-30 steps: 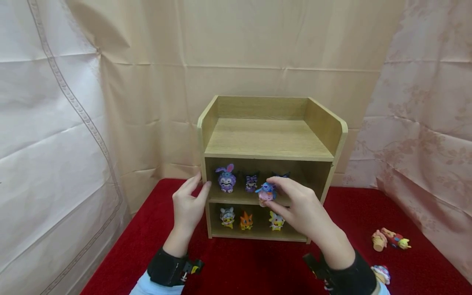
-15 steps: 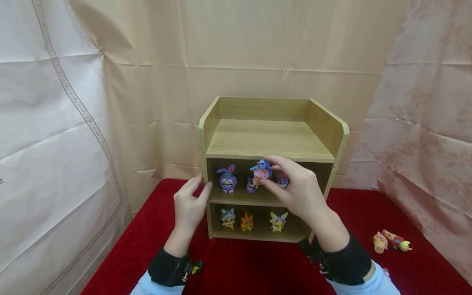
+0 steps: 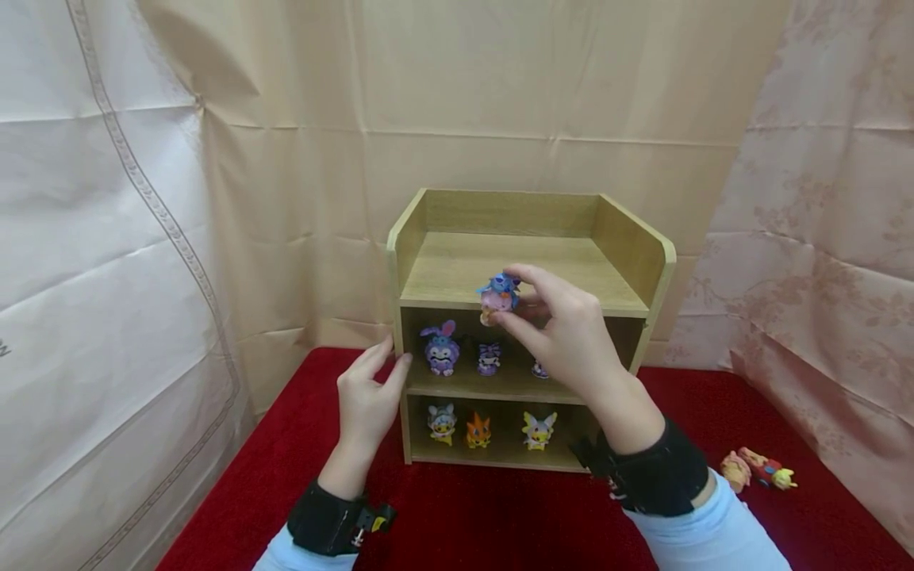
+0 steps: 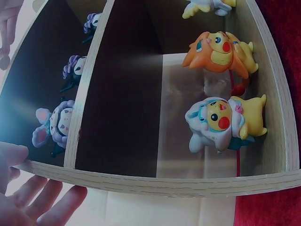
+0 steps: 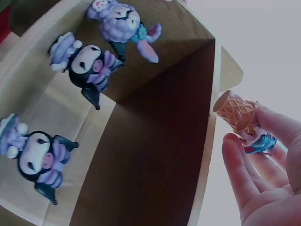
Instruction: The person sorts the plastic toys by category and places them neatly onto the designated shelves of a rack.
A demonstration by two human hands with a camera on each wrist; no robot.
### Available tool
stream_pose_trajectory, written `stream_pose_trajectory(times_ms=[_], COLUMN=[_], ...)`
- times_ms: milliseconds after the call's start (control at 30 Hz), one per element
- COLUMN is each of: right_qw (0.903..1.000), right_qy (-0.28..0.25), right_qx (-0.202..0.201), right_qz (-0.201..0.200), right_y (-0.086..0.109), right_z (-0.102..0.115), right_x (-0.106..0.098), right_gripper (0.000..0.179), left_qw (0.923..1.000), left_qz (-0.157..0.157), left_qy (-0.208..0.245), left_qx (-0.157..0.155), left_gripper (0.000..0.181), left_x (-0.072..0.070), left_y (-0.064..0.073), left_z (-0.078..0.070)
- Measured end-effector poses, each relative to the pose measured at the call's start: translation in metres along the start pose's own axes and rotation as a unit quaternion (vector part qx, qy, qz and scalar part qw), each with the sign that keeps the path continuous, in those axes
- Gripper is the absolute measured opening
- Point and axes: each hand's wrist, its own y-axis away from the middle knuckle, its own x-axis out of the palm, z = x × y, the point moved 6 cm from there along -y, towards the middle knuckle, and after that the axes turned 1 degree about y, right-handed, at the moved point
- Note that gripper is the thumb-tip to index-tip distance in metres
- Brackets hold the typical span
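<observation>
My right hand pinches a small blue and pink figure on an ice-cream cone, held at the front edge of the top shelf of a small wooden shelf unit. My left hand rests with straight fingers against the unit's left side wall. On the middle shelf stand a purple bunny figure and two dark purple figures. The bottom shelf holds a white-hooded yellow figure, an orange one and a yellow one.
The unit stands on a red cloth, backed by beige draped curtains. Loose figures lie on the cloth at the right. The top shelf board is bare wood.
My right hand has lifted the cone figure from in front of the middle shelf up to the front edge of the top shelf. The left hand has stayed on the side wall.
</observation>
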Motion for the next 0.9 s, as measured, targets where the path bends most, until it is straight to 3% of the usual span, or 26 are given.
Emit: stream_pose_trajectory(times_ms=[233,633,900], right_qw=[0.9999,1.0,0.9994], right_qy=[-0.014,0.007,0.015], right_qx=[0.01,0.002,0.019], right_qz=[0.002,0.002,0.026], right_y=[-0.018,-0.045,-0.062], right_z=[0.002,0.001,-0.002], right_x=[0.006,0.019,0.028], right_gripper=[0.052,0.047,0.048], left_qw=[1.0,0.9999,0.9999], left_qz=[-0.002,0.001,-0.001], left_qy=[-0.003,-0.011,-0.009], left_qx=[0.001,0.01,0.013], left_gripper=[0.042,0.043,0.044], left_x=[0.0,0.0,0.0], left_y=[0.0,0.001,0.001], left_z=[0.0,0.0,0.0])
